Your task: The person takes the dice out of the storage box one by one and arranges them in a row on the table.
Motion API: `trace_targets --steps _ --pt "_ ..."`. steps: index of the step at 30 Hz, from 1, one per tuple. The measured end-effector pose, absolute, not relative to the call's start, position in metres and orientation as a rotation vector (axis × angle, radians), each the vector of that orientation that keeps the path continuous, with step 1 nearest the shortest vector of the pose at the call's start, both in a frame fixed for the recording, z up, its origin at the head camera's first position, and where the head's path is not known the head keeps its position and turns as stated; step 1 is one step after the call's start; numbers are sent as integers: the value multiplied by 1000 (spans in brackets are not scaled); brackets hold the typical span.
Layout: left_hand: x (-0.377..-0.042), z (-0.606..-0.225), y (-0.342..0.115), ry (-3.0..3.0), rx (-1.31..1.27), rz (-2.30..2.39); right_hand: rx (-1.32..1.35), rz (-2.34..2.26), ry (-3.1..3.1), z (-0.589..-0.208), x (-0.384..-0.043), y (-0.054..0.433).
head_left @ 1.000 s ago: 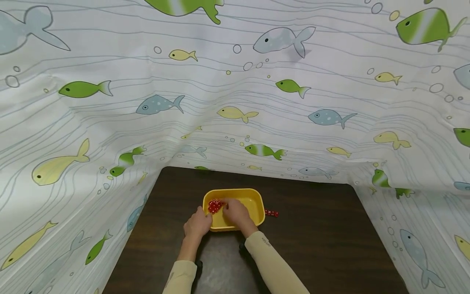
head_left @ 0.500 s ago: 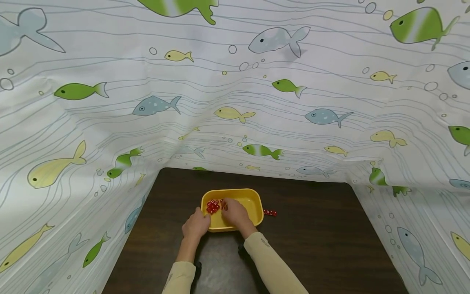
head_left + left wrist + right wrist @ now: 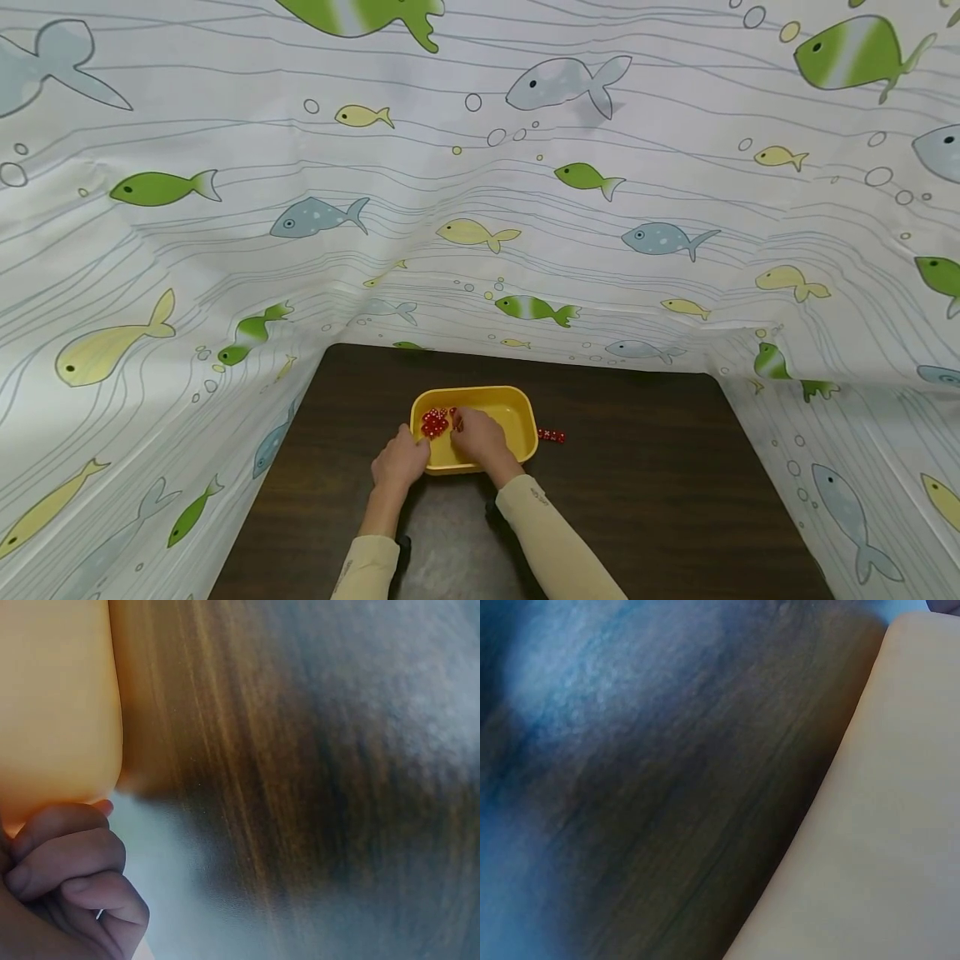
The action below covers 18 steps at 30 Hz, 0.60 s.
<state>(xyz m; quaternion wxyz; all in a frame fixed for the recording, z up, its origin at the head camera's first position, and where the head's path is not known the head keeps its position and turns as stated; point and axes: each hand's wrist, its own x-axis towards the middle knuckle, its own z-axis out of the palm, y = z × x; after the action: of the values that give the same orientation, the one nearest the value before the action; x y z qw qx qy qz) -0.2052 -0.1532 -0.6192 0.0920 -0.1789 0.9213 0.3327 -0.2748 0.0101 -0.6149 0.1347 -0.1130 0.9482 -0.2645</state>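
A yellow plastic tray (image 3: 517, 404) lies on the dark table. My left hand (image 3: 401, 458) grips its near left corner; in the left wrist view the curled fingers (image 3: 82, 851) are tucked at the tray wall (image 3: 60, 705). A cluster of red dice with white pips (image 3: 433, 422) lies in the tray's left part. Over the middle of the tray, my right hand (image 3: 480, 437) has its fingers bent down beside the cluster and pinches a red die, mostly hidden by the fingers. The right wrist view shows only the tray's outer wall (image 3: 877, 810) and the table.
Outside the tray, a short row of several red dice (image 3: 552, 436) stands close to its right wall. Dark wood-grain tabletop (image 3: 645, 483) extends to both sides. A white curtain with printed fish (image 3: 465, 183) encloses the back and sides.
The right fingers have drawn slightly away from the dice cluster and curled in. The left hand keeps its hold on the tray. The head view has shifted a little.
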Motion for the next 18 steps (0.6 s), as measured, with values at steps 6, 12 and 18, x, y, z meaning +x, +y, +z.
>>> trace_targets --steps 6,12,18 --pt "-206 -618 -153 2739 -529 991 -329 -788 2733 -616 -277 8" --pt "-206 -618 -153 2734 -540 977 -340 -799 2739 -617 -277 8" --pt "-206 -618 -153 2728 -541 975 -360 -799 2771 -613 -276 8"
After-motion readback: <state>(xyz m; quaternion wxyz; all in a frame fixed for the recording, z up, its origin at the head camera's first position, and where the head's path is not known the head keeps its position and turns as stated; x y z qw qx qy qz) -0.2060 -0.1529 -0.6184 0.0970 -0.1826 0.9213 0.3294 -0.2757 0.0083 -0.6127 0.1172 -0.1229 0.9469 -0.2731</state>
